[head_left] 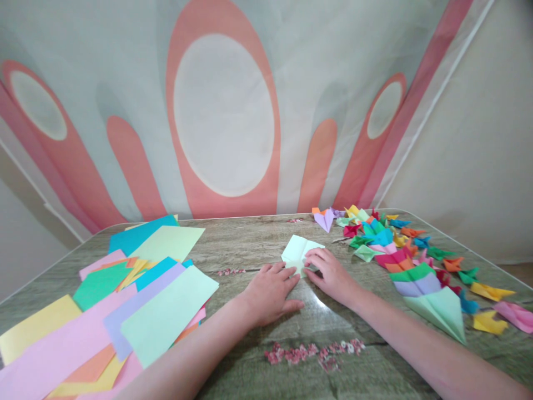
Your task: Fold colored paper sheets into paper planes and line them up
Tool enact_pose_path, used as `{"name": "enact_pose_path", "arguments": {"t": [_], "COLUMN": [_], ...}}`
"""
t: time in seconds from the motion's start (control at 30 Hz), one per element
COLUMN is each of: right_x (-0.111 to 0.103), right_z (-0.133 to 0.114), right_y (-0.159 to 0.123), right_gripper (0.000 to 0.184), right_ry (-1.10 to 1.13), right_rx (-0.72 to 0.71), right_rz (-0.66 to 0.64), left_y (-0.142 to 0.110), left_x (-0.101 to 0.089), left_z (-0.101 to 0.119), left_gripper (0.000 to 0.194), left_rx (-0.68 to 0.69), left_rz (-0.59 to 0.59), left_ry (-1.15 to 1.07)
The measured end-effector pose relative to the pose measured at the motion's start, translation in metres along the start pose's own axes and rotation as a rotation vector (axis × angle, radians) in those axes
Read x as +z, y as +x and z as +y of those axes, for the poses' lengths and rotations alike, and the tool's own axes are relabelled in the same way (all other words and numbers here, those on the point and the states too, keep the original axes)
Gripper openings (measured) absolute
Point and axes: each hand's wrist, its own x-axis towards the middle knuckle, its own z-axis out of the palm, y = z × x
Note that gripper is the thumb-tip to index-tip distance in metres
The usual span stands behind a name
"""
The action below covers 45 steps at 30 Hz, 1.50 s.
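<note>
Forearms (208,347) nearest the camera, both reaching over the wood-grain counter (245,241). Pale green paper (296,248) lies mid-counter, partly folded, near end under the fingers. Left hand (271,291): flattened, fingers loosely spread, fingertips at the paper's near left edge. Right hand (331,272): fingers curled, thumb and index close together at the right edge; can't tell if they pinch a layer. Looks like a crease is being set. My take: left as anchor, right squares the edges, then press outward from the center line. Light contact; drag could skew it. Loose sheets (170,314) left, folded paper planes (440,311) right: both well apart.
</note>
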Motion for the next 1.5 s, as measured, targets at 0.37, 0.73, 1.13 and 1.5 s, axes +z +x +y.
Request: {"name": "enact_pose_path", "arguments": {"t": [0.37,0.73,1.13,1.5], "right_x": [-0.007,-0.009,-0.023,-0.015], "right_z": [-0.018,-0.017,-0.016,-0.017], "right_y": [-0.007,-0.006,0.0,-0.009], "right_gripper": [0.022,0.021,0.019,0.024], "right_ry": [-0.216,-0.312,-0.491,-0.366], "right_rx": [-0.189,-0.125,-0.017,-0.055], "right_rz": [-0.095,-0.14,-0.193,-0.092], "left_y": [0.001,0.003,0.003,0.006], "left_x": [0.003,0.005,0.005,0.01], "left_z": [-0.003,-0.005,-0.006,-0.005], "left_gripper": [0.059,0.058,0.056,0.051], "left_rx": [-0.042,-0.034,-0.025,0.0], "left_rz": [0.03,0.034,0.036,0.109], "left_ry": [0.055,0.063,0.065,0.119]}}
